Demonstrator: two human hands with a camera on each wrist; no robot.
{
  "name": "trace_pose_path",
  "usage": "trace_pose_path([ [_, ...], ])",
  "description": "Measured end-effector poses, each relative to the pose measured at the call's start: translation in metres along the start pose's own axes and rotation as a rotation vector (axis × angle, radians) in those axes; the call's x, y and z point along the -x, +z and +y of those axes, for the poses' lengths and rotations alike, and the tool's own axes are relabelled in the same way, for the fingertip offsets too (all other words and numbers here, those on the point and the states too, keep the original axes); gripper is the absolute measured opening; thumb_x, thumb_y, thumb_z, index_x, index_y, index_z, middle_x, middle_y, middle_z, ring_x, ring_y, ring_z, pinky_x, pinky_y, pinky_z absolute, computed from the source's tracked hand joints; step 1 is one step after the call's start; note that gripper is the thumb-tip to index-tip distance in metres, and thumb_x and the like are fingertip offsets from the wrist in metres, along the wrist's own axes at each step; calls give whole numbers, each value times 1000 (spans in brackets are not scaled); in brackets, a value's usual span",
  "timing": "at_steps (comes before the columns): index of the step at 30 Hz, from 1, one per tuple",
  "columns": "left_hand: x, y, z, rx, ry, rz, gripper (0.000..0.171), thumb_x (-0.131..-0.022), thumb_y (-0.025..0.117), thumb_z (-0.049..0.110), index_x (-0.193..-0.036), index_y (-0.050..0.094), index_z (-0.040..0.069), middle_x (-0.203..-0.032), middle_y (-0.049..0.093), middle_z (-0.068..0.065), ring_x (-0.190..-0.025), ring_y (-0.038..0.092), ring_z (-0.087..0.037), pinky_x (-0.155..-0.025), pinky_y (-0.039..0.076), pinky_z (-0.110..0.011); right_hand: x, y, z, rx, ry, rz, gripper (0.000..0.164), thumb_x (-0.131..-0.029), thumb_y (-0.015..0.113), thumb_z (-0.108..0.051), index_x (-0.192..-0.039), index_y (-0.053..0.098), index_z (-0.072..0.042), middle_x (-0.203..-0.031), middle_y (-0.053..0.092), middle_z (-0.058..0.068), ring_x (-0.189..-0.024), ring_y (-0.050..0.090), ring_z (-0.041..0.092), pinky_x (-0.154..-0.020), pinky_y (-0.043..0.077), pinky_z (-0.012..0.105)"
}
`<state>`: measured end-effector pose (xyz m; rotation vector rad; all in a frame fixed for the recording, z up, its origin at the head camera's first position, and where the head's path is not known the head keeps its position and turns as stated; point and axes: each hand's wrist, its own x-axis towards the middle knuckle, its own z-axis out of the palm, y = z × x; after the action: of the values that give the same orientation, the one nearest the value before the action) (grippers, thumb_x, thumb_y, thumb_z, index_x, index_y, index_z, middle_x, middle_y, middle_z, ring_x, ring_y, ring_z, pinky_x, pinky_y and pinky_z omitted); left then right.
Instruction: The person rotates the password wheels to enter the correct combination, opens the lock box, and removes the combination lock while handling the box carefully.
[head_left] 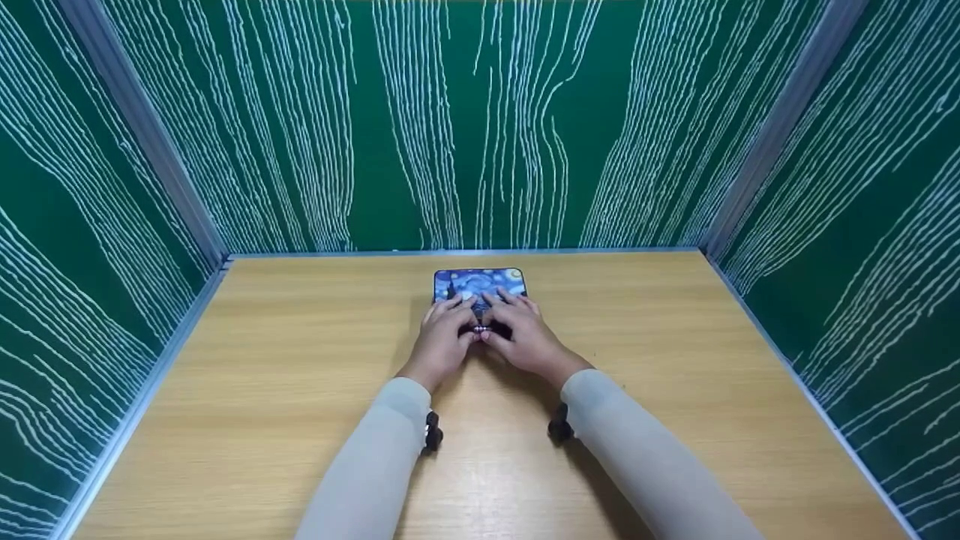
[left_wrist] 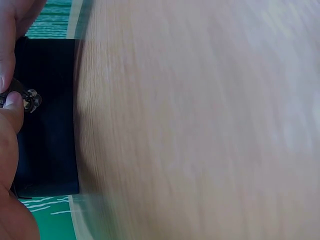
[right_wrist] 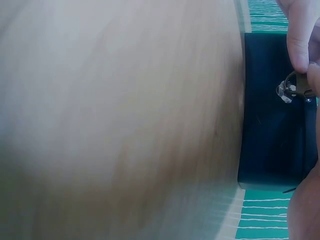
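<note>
A small dark box (head_left: 480,282) with a swirling blue night-sky painting on its lid sits toward the back of the table. My left hand (head_left: 442,330) and right hand (head_left: 525,334) come at it from either side, several fingers resting on the lid. Both thumbs meet at a metal clasp (right_wrist: 287,91) in the middle of the plain dark front face. In the left wrist view the left thumb (left_wrist: 15,102) presses by the clasp, the right hand's thumb close beside it. Between them they pinch the clasp's brownish tab (right_wrist: 303,85). Fingers partly hide the tab.
The light wooden table (head_left: 315,420) runs to green walls (head_left: 390,187) with white wavy lines at back and sides. Grey metal posts (head_left: 150,135) stand at the back corners. Each light sleeve carries a dark wrist camera (head_left: 433,431) on its inner side.
</note>
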<state>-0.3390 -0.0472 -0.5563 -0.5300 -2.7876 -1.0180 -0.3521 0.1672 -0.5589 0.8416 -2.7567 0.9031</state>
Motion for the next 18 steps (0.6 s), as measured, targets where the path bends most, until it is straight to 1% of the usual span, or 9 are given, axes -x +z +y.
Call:
trace_pose_path([
  [9,0,1,-1,7,-15,-1,5,-107,77,17,-108,74,21,-178,49,10,-174,34,-28,-146,16,-58,1,0,-1,-3,8,1,21,-113,71,-38,-125,71,-20,-182,45,2,-177,27,36,-146,11,65],
  [16,0,1,-2,13,-31,-5,6,-108,77,19,-109,74,24,-178,49,13,-175,32,-27,-146,16,-59,0,-1,-2,-15,13,-5,17,-113,71,-36,-121,71,-21,-182,45,2,-177,25,35,-146,10,66],
  [18,-1,2,-3,8,-14,0,5,-108,76,18,-108,74,23,-178,50,11,-174,34,-28,-146,17,-59,0,-1,-2,-14,17,-6,17,-114,70,-36,-121,72,-21,-182,45,1,-177,25,35,-146,10,66],
])
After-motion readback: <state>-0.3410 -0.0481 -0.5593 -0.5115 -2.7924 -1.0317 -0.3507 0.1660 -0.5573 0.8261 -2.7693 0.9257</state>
